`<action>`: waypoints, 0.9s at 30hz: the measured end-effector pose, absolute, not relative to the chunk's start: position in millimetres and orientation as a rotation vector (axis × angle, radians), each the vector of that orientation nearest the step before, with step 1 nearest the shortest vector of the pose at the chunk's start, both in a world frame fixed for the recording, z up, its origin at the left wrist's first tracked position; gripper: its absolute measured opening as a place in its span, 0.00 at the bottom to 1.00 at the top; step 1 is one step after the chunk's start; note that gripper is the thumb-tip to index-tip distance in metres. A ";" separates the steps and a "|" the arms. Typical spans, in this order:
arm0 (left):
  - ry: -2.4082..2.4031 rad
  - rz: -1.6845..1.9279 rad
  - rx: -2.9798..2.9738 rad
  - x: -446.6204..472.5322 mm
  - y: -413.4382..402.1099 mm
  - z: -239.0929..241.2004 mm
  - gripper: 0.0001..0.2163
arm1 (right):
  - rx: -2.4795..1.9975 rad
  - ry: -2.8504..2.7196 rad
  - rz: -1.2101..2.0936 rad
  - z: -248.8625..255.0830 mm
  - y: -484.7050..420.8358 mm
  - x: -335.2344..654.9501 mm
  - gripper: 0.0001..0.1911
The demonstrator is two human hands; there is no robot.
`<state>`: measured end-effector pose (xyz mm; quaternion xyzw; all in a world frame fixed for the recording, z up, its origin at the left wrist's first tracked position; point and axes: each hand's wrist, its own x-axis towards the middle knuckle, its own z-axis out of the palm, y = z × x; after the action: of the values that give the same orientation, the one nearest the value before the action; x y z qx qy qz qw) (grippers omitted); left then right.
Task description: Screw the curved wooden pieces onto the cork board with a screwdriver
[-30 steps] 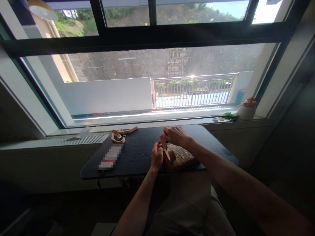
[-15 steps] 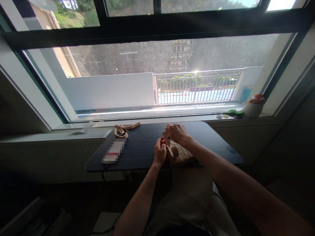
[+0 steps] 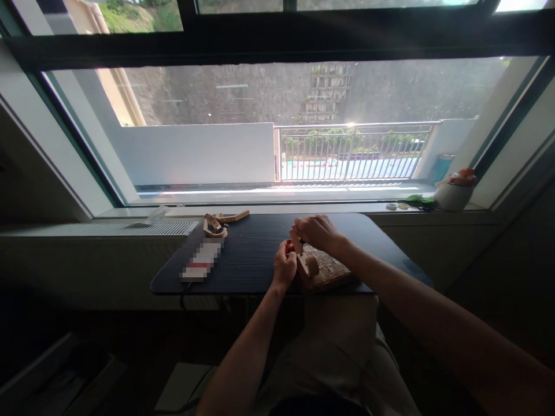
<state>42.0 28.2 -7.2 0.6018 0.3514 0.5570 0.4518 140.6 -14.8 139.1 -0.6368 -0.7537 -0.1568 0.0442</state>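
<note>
A tan strap [image 3: 311, 267], leather by its look, curls up at the near left edge of a thick wooden board [image 3: 332, 277]. My left hand [image 3: 285, 264] is closed on the strap's left side, its fingertips partly hidden. Just above, my right hand [image 3: 318, 231] is bent over with its fingers pinched together. A flat tan piece rises between both hands, and a small dark, thin part shows under the right fingers. What the right fingers grip is hidden. Pale bits are scattered on the board.
The dark table [image 3: 251, 260] stands against the window sill. At its far left lie coiled tan straps [image 3: 214, 226], with a blurred-out pale and red item [image 3: 203, 261] nearer. A white pot [image 3: 454, 193] and green leaves [image 3: 417, 200] sit on the sill at right.
The view has tilted slightly down. Both hands stay at the strap with much the same grip; the right hand has turned a little, its wrist lower and flatter.
</note>
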 end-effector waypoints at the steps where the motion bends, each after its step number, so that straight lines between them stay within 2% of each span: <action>1: 0.868 1.377 1.483 42.4 28.4 -7.3 0.16 | -1.993 -2.250 -0.476 137.5 -12.9 140.6 0.20; 8: 0.890 1.379 1.486 42.4 26.4 -4.4 0.16 | -2.145 -2.121 -0.387 143.3 -10.3 139.7 0.18; 17: 0.859 1.385 1.467 42.2 28.4 -8.2 0.17 | -1.916 -2.295 -0.200 146.4 -18.5 150.4 0.15; 23: 0.861 1.382 1.488 46.3 32.4 -11.3 0.17 | -1.980 -1.942 -0.040 129.0 -1.2 160.8 0.17; 27: 1.072 1.371 1.603 37.0 30.9 -10.5 0.16 | -1.854 -1.777 0.231 137.8 -4.4 189.8 0.17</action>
<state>37.0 30.9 -10.5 0.6271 0.4196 0.5363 0.3782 189.8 -4.4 137.8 -0.6906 -0.6621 0.0862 0.2779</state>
